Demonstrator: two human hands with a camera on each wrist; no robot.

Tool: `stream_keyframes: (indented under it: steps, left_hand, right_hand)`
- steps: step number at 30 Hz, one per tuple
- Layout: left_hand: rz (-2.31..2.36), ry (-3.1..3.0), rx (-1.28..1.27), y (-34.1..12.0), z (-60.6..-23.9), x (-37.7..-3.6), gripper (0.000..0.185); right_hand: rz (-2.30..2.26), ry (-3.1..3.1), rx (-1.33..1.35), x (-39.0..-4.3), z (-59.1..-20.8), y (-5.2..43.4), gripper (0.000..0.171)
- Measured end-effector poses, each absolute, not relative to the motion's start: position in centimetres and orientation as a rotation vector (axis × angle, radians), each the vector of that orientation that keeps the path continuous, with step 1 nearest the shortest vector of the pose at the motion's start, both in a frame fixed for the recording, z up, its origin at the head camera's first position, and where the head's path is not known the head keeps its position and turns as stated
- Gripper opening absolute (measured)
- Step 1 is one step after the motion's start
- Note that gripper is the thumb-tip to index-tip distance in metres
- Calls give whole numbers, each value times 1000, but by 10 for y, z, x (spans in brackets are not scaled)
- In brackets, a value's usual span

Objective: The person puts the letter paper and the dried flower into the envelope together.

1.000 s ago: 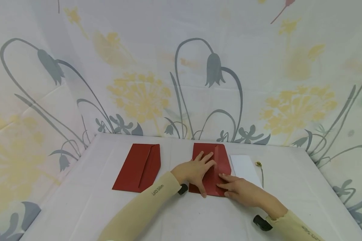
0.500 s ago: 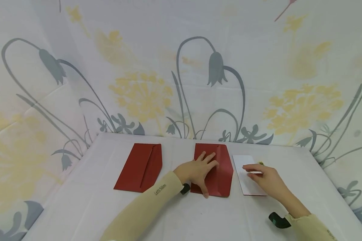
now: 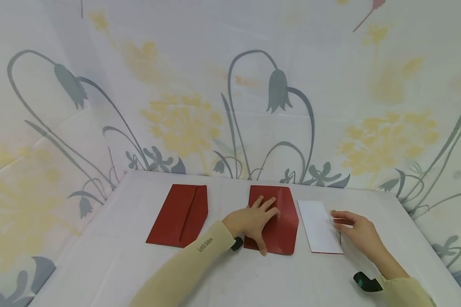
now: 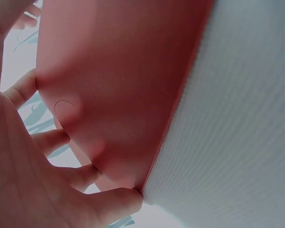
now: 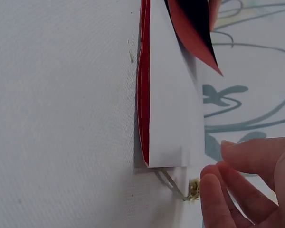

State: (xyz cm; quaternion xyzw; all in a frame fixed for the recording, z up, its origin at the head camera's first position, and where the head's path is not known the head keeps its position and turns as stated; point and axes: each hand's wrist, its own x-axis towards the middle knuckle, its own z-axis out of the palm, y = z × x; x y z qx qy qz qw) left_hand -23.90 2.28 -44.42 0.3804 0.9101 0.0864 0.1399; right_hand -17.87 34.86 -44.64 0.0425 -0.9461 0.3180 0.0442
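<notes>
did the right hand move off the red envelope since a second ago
Yes. The right hand went rightward, off the red envelope, past the white card to its far edge.

Head high; wrist cameras table-close

A white table (image 3: 230,277) carries two red envelopes: one (image 3: 178,215) toward the back-left, one (image 3: 282,221) near the middle. Just right of the middle one lies a white card (image 3: 319,226), with a dried flower (image 5: 192,189) at its right edge.
</notes>
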Motion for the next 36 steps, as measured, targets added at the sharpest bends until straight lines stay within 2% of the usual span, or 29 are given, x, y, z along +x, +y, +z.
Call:
stream_keyframes:
  steps: [12,17,28,36]
  left_hand:
    - [220,2636,1114,27,-445,-240,101]
    - [228,2635,1101,27,-444,-239,99]
    - [233,2640,1058,25,-443,-238,95]
    - [225,2640,1065,26,-442,-237,96]
  right_hand:
    - [955,-2946,-23,-182,-453,343,37]
    - [943,-2940,-47,-183,-455,341,43]
    - [921,-2980,10,-189,-452,333,36]
    - [957,-2999,0,-191,-448,333,37]
